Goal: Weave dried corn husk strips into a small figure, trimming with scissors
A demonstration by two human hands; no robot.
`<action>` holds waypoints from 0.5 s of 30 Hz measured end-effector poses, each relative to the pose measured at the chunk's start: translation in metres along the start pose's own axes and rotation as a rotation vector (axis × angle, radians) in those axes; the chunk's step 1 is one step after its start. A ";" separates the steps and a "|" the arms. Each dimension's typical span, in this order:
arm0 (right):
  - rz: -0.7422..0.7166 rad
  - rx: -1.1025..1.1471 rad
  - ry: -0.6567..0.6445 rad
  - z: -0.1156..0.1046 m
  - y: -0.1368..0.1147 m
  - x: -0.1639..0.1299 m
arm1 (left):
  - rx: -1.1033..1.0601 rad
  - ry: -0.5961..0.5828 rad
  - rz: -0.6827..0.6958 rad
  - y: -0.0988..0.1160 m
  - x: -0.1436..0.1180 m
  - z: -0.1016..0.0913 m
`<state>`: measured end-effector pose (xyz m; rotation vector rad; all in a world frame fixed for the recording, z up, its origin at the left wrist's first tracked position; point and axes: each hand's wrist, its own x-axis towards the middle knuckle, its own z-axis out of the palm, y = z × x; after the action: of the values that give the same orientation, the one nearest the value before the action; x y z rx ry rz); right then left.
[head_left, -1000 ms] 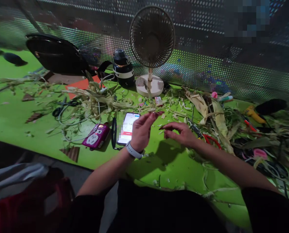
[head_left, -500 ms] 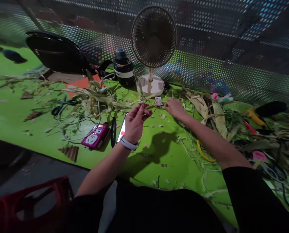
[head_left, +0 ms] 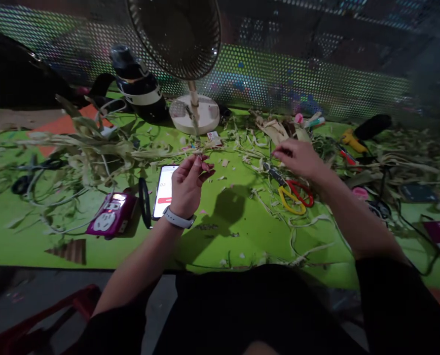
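Dried husk strip [head_left: 205, 146] pinched between fingertips of left hand [head_left: 188, 183], raised above green bench [head_left: 242, 236], just right of phone [head_left: 164, 190]. Strip looks light, thin, papery, probably brittle; best held near end, gentle pinch. Left hand clamped on strip. Right hand [head_left: 297, 157] apart from left, fingers loosely curled, hovering over scissors [head_left: 292, 192] and husk litter; cannot tell if it holds anything. Fan [head_left: 190, 59] and pink power strip [head_left: 111, 219] beyond.
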<state>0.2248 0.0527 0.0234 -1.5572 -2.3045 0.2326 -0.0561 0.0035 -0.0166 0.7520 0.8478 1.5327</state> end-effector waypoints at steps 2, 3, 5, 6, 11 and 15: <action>0.022 0.008 -0.192 0.011 -0.013 -0.021 | -0.010 0.013 -0.010 -0.002 0.001 0.000; 0.029 0.020 -0.275 0.019 -0.020 -0.028 | -0.015 0.021 -0.017 -0.004 0.002 0.000; 0.011 0.008 -0.346 0.034 -0.034 -0.033 | -0.027 0.039 -0.034 -0.007 0.004 -0.002; 0.010 -0.012 -0.346 0.040 -0.040 -0.031 | -0.030 0.047 -0.046 -0.009 0.006 -0.003; 0.090 -0.101 -0.150 0.049 -0.055 0.014 | -0.041 0.074 -0.073 -0.016 0.011 -0.008; 0.302 -0.243 -0.171 0.059 -0.044 0.058 | -0.049 0.076 -0.060 -0.018 0.012 -0.011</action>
<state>0.1449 0.0928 -0.0059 -2.0838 -2.2834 0.1697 -0.0576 0.0159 -0.0374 0.6308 0.8786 1.5305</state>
